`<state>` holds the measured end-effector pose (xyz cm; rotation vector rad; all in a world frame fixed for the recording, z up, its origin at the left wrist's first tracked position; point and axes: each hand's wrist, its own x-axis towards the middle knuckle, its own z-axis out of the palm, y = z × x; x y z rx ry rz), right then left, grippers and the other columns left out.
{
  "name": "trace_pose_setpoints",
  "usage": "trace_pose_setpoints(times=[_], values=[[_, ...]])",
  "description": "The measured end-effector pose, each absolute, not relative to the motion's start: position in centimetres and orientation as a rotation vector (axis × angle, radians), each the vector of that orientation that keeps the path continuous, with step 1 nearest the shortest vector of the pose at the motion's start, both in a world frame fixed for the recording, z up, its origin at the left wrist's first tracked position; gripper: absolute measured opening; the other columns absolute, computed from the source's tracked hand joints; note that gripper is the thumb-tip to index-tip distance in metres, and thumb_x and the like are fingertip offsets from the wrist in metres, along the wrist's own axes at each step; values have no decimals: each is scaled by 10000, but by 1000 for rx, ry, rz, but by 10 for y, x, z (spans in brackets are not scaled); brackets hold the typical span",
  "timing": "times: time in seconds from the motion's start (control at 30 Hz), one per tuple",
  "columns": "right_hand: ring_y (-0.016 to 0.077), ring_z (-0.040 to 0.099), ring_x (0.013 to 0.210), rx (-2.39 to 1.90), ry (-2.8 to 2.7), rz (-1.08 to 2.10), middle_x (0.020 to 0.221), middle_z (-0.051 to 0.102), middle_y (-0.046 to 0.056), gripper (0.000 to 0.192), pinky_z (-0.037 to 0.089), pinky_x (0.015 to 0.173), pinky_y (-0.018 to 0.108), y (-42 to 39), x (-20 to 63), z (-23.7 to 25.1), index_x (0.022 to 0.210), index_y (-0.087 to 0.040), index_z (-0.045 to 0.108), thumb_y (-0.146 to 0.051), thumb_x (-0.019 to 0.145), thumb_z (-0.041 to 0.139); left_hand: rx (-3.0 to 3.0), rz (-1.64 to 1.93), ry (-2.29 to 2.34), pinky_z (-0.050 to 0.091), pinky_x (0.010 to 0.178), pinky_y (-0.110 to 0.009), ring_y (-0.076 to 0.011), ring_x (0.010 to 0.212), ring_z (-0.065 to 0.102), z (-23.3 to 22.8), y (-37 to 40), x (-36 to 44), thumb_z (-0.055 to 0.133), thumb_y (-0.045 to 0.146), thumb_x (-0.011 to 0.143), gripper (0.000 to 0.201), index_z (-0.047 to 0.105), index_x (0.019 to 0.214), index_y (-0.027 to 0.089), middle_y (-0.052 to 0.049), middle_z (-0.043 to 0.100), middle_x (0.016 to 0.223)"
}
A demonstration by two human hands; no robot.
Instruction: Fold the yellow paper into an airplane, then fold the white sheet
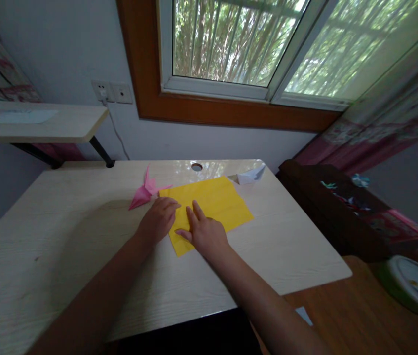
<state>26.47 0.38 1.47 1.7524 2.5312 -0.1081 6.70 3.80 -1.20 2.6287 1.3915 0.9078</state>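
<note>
Here, left hand (159, 219) and right hand (203, 231) lie flat, fingers spread, on the yellow paper (216, 202) mid-desk (64, 236); nothing pinched. Risk: uneven pressure could slide the sheet on the smooth top, skewing a crease.

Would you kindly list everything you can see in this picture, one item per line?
yellow paper sheet: 1, yellow, flat on the desk under both hands
pink folded paper figure: 1, pink, on the desk left of the sheet
white folded paper figure: 1, white, at the desk's far right corner
desk: 1, pale wood, round hole at the far edge
side shelf: 1, pale wood, upper left
wall sockets: 2, white, on the wall
window: 1, white frame, brown surround
dark box: 1, dark brown, right of the desk
left hand: 1, pressing the sheet's left edge
right hand: 1, flat on the sheet
</note>
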Motion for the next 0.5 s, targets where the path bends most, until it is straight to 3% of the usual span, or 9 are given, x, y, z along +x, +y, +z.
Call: trace_pose_setpoints(times=[0.07,0.17,0.33,0.43,0.5], values=[[310,719,985,1759,2530,-83,1678,161,169,765,585,768,430,5,265,13,1589,-193,319,-682,1007,234,2665,788,1350,442,1127,-457,-259,1250,567,-17,35,73,456,115,967,333,644,1239,153,-127,649,1283],[293,728,961,1788,2500,-25,1671,186,166,664,596,733,413,8,266,9,1579,-169,333,-553,1051,214,2702,600,1427,373,1187,-486,-301,1407,459,-25,32,77,461,255,1018,411,561,1384,97,-177,530,1483],[280,732,912,1855,2414,-18,1657,235,171,561,600,727,448,17,276,12,1578,-175,336,-365,1063,216,2703,436,1545,255,1243,-507,-311,1526,282,-29,25,76,458,472,1025,587,439,1512,146,-154,373,1614],[323,658,1119,1856,2489,33,1627,321,173,525,563,884,494,25,284,20,1519,-145,439,-329,1061,261,2718,397,1541,201,1257,-509,-324,1550,208,-27,22,75,456,567,1002,681,410,1535,145,-159,313,1642],[354,493,1348,1818,2609,96,1624,337,155,484,458,1054,546,32,288,22,1455,-150,523,-337,1059,317,2723,383,1531,186,1258,-512,-328,1555,187,-26,21,75,452,595,993,706,405,1540,151,-162,281,1654]])
